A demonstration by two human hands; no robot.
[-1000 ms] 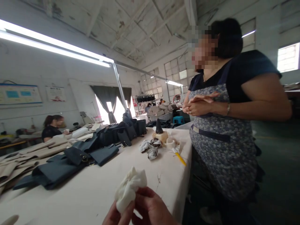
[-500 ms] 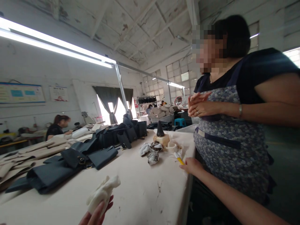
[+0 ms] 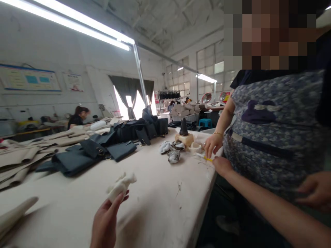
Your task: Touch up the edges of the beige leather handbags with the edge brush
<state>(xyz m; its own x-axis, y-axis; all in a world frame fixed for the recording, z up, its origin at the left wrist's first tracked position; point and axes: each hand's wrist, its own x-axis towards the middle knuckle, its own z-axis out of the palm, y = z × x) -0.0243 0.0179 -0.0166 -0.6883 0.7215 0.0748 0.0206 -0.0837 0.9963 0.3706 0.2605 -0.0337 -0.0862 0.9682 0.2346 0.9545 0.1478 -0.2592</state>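
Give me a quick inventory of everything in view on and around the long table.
long table: one, off-white, ahead
navy fabric pieces: several, left on table
beige fabric rolls: several, far left
cone: one, black, on pale block
crumpled cloths: about three, grey-white, beside block
yellow-handled item: one, near table edge
co-worker: one, floral apron, right of table
seated person: one, black top, far left
left hand: holds white cloth
right hand: at table edge, beside yellow-handled item
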